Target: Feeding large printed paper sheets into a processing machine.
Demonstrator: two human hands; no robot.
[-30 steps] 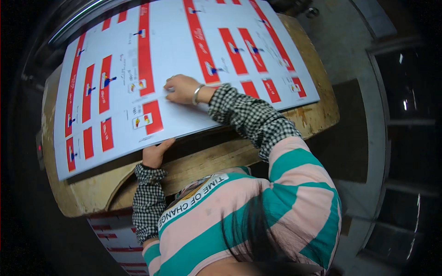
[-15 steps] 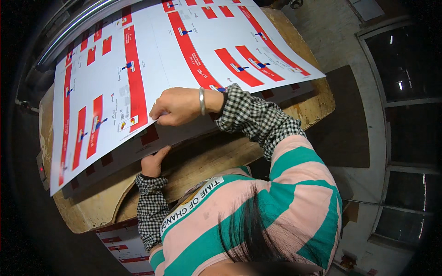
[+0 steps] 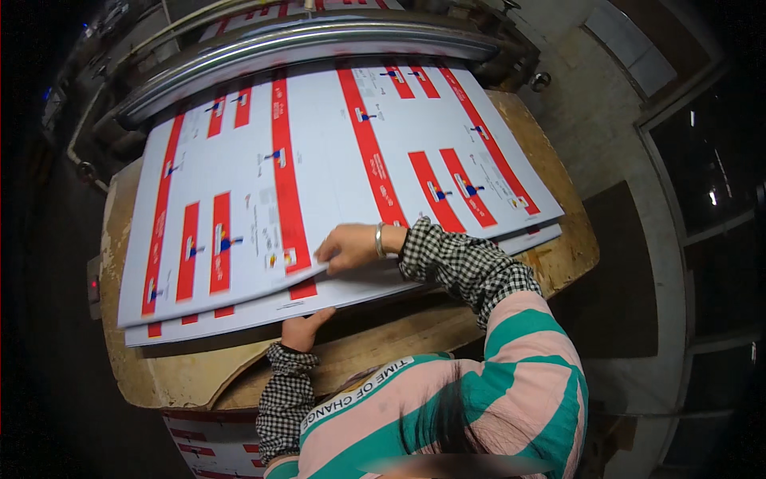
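Note:
A large white printed sheet (image 3: 327,176) with red bands and small blue figures lies over a similar lower sheet (image 3: 263,314), whose near edge shows below it. At the middle of the upper sheet's near edge is my right hand (image 3: 349,247), fingers bent and closed on that edge; a silver bangle is on the wrist. Closer to me, my left hand (image 3: 303,331) rests at the lower sheet's near edge with its thumb stretched out to the right. Its other fingers are hidden. Black-and-white checked sleeve covers (image 3: 471,259) are on both forearms.
A metal roller (image 3: 319,40) spans the far side, with the upper sheet running up to it. Beneath the sheets is a worn wooden board (image 3: 167,375). More printed sheets (image 3: 203,447) lie lower, near left. Dark panes (image 3: 710,160) stand at the right.
The upper sheet's lifted near edge has come down closer to the lower sheet, my right hand with it. The view has shifted, showing more of the roller. My left hand stays by the near edge.

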